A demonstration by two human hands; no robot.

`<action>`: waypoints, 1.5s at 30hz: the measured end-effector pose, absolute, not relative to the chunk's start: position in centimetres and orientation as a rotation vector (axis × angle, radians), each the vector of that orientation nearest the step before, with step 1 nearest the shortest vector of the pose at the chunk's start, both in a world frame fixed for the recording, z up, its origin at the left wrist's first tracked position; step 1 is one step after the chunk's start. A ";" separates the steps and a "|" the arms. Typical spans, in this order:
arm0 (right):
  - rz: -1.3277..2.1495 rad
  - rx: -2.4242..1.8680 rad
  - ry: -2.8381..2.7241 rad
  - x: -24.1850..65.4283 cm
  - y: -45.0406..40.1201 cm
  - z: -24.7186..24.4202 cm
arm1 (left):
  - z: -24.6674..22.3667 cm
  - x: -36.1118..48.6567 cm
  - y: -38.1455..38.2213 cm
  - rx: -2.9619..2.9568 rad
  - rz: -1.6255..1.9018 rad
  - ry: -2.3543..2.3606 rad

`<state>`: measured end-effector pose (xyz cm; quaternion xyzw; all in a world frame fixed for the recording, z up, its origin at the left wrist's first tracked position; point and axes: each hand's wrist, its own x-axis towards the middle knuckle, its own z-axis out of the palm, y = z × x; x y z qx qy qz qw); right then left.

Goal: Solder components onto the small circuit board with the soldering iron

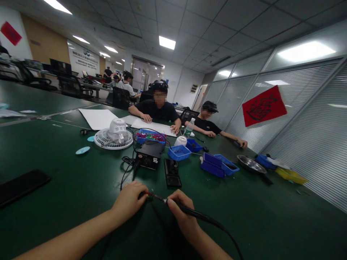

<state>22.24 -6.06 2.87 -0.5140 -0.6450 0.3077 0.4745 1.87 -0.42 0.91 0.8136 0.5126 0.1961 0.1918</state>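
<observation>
My right hand (183, 213) is closed round the black handle of a soldering iron (196, 213), whose thin metal tip points left. At that tip, my left hand (132, 196) pinches a small green piece (150, 197), too small to make out well. The iron's tip meets or nearly meets this piece. A black cable runs from the handle toward the lower right. Beyond my hands stand a black box-shaped station (149, 155) with cables and a black stand (172, 172) lying on the green table (81, 195).
A white fan (114, 139) sits at the back left, beside a blue tray of wires (150, 136). Further right are blue bins (213, 164), a metal dish (251, 164) and a yellow tray (291, 176). A black slab (23, 186) lies left. Two people sit across the table.
</observation>
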 end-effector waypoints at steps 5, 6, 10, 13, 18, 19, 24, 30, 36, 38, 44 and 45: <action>0.765 -1.255 -1.586 22.2 -6.0 3.1 | 1.2 1.9 -0.4 2.282 0.537 1.449; 0.769 -1.257 -1.585 22.1 -6.0 3.1 | 1.2 1.9 -0.4 2.282 0.537 1.451; 0.793 -1.257 -1.565 22.2 -5.9 3.2 | 1.1 2.0 -0.5 2.279 0.542 1.454; 0.846 -1.233 -1.516 22.2 -5.7 3.3 | 1.1 2.0 -0.4 2.286 0.536 1.451; 0.952 -1.241 -1.453 22.3 -5.4 3.4 | 1.0 1.9 -0.4 2.298 0.537 1.455; 0.958 -1.240 -1.453 22.3 -5.4 3.4 | 1.1 1.9 -0.4 2.296 0.540 1.454; 0.963 -1.224 -1.478 22.3 -5.6 3.5 | 1.0 1.9 -0.4 2.292 0.532 1.455; 0.886 -1.234 -1.582 22.3 -6.0 3.5 | 0.6 1.8 -0.2 2.292 0.546 1.445; 0.837 -1.235 -1.650 22.3 -6.1 3.4 | 1.0 1.9 -0.4 2.286 0.534 1.469; 0.838 -1.239 -1.630 22.2 -6.0 3.5 | 1.2 1.9 -0.6 2.276 0.528 1.476; 0.824 -1.240 -1.562 22.3 -5.9 3.1 | 1.3 2.0 -0.6 2.258 0.537 1.471; 0.819 -1.237 -1.558 22.3 -5.9 3.0 | 1.3 2.0 -0.6 2.257 0.538 1.466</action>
